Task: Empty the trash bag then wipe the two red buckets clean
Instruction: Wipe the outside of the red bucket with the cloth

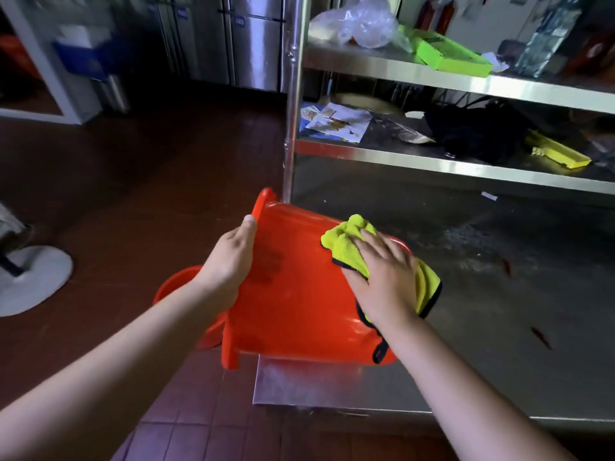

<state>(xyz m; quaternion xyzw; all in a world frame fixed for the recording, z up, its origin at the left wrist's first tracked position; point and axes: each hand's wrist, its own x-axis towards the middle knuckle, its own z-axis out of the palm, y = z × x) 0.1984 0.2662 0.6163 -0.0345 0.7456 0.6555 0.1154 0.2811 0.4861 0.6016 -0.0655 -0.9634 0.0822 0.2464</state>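
A red bucket (299, 294) lies on its side across the front corner of the steel table (499, 327), its rim pointing left. My left hand (229, 257) holds the bucket at its rim, thumb up along the edge. My right hand (386, 277) lies flat on a yellow cloth (346, 244) with a dark border and presses it against the bucket's outer wall. A second red bucket (173, 287) sits lower on the floor to the left, mostly hidden behind my left arm and the first bucket.
Steel shelves (432, 161) rise behind the table, holding a clear plastic bag (362, 24), green trays (449, 54), papers, a black bag and a yellow tray (559, 154). A steel post (293, 94) stands just behind the bucket. A white round base (30, 281) sits on the red tiled floor at left.
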